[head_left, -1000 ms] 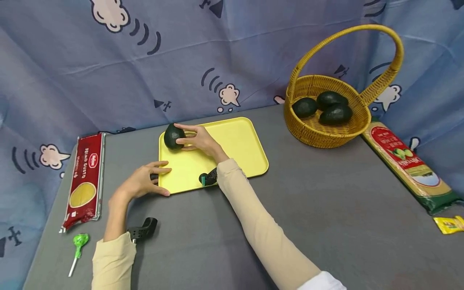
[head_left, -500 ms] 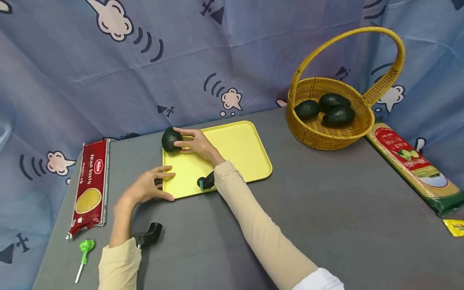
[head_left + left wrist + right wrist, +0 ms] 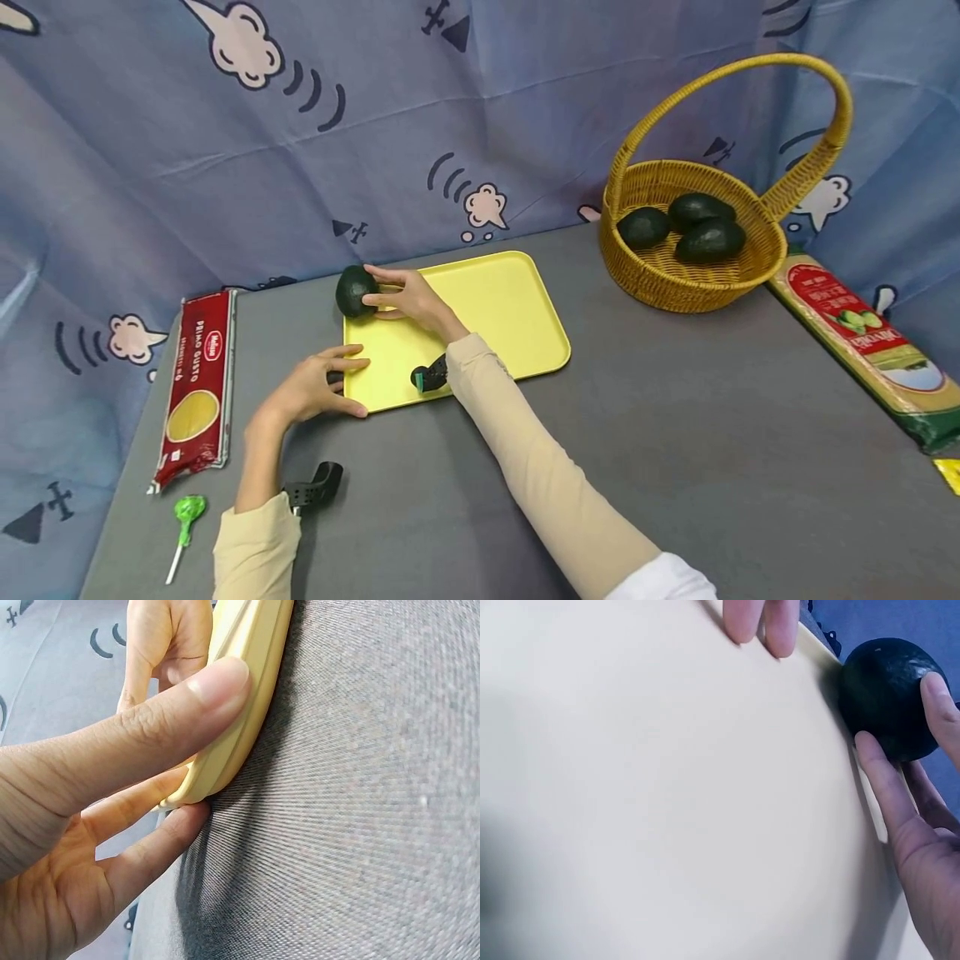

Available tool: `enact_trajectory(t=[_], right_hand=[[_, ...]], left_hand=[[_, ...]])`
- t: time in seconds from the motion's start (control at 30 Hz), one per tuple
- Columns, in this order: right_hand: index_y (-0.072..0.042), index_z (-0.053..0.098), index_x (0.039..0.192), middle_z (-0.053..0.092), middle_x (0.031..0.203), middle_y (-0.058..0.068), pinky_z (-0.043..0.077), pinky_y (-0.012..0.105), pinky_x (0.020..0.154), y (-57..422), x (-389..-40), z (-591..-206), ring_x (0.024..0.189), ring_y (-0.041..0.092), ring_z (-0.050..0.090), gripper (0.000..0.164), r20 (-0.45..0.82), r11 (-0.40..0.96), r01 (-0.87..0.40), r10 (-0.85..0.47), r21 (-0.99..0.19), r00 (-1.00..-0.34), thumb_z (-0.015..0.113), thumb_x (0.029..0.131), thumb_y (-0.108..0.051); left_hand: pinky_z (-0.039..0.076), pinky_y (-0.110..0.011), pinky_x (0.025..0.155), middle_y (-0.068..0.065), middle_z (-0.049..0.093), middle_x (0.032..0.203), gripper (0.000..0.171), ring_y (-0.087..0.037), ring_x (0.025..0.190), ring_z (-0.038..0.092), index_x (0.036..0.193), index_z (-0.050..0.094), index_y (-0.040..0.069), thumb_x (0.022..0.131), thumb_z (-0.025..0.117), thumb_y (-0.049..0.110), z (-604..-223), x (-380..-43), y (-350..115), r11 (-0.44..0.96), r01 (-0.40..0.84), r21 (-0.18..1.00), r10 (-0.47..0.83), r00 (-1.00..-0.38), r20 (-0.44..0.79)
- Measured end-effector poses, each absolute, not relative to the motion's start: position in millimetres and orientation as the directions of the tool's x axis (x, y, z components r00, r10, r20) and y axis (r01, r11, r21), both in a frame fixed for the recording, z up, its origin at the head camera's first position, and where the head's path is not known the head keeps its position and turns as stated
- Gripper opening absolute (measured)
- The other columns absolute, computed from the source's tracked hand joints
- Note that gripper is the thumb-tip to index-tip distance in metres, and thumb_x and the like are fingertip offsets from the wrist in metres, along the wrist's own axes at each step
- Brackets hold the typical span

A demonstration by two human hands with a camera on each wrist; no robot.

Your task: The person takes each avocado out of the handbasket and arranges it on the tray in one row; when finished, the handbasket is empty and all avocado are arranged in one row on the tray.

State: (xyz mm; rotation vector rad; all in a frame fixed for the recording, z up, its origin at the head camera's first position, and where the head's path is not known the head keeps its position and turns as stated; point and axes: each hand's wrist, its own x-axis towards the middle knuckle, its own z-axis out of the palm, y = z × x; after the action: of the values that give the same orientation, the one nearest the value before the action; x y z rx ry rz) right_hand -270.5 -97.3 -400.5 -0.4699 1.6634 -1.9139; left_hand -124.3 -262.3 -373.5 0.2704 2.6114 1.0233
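At the far left corner of the yellow tray (image 3: 480,333), my right hand (image 3: 412,302) holds a dark green avocado (image 3: 352,293) between thumb and fingers. The avocado (image 3: 889,697) overlaps the tray's rim in the right wrist view. My left hand (image 3: 318,387) grips the tray's near left corner. Its thumb (image 3: 217,686) lies along the outer wall in the left wrist view, and the other fingers reach around the corner and over the rim. Three more avocados (image 3: 708,240) lie in a yellow wicker basket (image 3: 667,292) at the back right.
A red spaghetti packet (image 3: 198,387) and a green lollipop (image 3: 189,510) lie on the left. Beside the basket is a long green-and-red food packet (image 3: 862,342), with a yellow wrapper (image 3: 951,473) near it. A patterned blue curtain (image 3: 390,108) hangs behind the grey table (image 3: 675,467).
My right hand has moved the avocado left, from inside the tray to over its far left rim. The left hand keeps its place on the corner. The head view has shifted slightly.
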Motion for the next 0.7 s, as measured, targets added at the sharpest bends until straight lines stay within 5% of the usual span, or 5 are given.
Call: enact_trajectory(t=[0.4, 0.7], right_hand=[[-0.005, 0.045, 0.143, 0.041, 0.145, 0.02, 0.054, 0.04, 0.09, -66.7, -278.7, -396.1, 0.121, 0.031, 0.054, 0.056, -0.055, -0.096, 0.143, -0.612, -0.985, -0.789, 0.064, 0.091, -0.002], [-0.007, 0.047, 0.142, 0.039, 0.145, 0.022, 0.056, 0.037, 0.087, -10.5, -281.7, -397.3, 0.126, 0.037, 0.048, 0.054, -0.02, -0.31, 0.191, -0.481, -0.932, -0.876, 0.059, 0.091, 0.005]], left_hand=[[0.047, -0.048, 0.098, -0.026, 0.033, 0.148, 0.074, -0.044, 0.125, 0.046, 0.133, 0.052, -0.007, 0.071, 0.086, 0.017, -371.9, -128.2, -260.5, 0.72, 0.092, 0.688, 0.317, -0.926, -0.208], [0.046, -0.048, 0.098, -0.027, 0.032, 0.147, 0.075, -0.046, 0.131, 0.036, 0.132, 0.052, -0.009, 0.07, 0.086, 0.015, -371.3, -122.3, -260.6, 0.705, 0.089, 0.704, 0.317, -0.927, -0.2]])
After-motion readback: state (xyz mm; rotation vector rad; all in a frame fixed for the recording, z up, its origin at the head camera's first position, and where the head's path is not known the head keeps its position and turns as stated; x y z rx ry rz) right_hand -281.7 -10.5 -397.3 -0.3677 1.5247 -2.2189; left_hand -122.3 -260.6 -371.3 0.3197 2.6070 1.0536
